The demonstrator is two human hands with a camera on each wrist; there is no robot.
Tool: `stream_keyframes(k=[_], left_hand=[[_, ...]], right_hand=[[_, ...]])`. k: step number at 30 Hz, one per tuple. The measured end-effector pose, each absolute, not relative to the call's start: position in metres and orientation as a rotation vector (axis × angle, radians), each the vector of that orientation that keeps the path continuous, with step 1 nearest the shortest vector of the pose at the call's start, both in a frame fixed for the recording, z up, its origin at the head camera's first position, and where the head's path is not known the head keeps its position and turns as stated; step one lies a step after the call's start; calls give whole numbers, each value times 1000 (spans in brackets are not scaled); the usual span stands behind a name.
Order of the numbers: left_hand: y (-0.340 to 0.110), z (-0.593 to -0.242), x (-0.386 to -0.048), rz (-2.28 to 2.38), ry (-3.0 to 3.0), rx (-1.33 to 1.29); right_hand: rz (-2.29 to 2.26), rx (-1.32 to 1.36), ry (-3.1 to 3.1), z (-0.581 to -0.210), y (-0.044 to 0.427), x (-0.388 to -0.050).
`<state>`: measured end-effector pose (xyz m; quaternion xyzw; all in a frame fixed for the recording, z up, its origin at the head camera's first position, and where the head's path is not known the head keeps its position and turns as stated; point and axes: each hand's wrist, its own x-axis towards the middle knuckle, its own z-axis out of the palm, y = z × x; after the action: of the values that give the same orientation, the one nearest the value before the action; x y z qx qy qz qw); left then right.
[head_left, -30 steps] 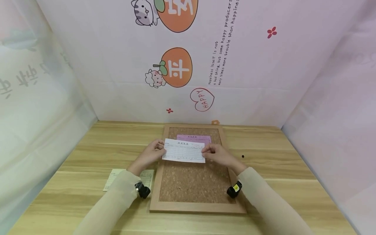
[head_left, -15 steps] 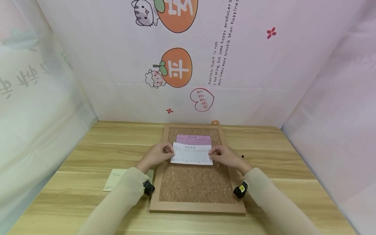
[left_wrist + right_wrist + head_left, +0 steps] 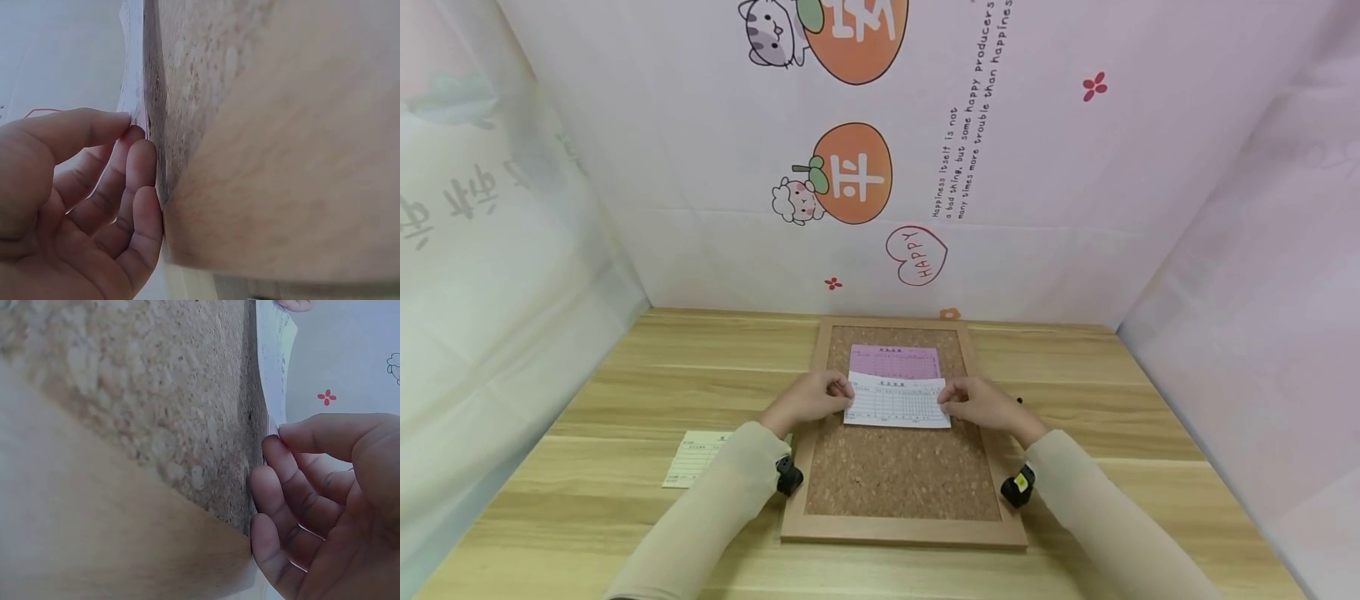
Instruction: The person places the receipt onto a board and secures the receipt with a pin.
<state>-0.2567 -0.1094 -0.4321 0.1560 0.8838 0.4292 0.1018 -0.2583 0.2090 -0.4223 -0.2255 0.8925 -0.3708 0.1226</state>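
Observation:
A white printed form slip (image 3: 897, 405) is held by its two short edges over the cork board (image 3: 901, 475). My left hand (image 3: 812, 398) pinches its left edge between thumb and index finger; in the left wrist view the other fingertips (image 3: 147, 209) are at the board. At the right edge, my right hand (image 3: 981, 403) pinches the slip the same way, its lower fingers (image 3: 265, 534) close against the cork. A pink form slip (image 3: 895, 360) lies on the upper part of the board, its lower portion covered by the white slip.
A pale yellow form slip (image 3: 694, 458) lies on the wooden table (image 3: 617, 517) left of the board, partly hidden by the left sleeve. A small black dot-like object (image 3: 1020, 401) sits right of the board. Printed cloth (image 3: 1037, 250) hangs behind.
Both hands have moved the white slip right and slightly down, lowering it close to the cork. More of the pink slip shows above it now.

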Motion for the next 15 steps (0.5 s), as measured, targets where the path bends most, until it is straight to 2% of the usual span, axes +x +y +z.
stream_keyframes(k=[15], left_hand=[[-108, -431, -260, 1215, 2565, 490]], right_hand=[[-1098, -602, 2548, -431, 212, -264]])
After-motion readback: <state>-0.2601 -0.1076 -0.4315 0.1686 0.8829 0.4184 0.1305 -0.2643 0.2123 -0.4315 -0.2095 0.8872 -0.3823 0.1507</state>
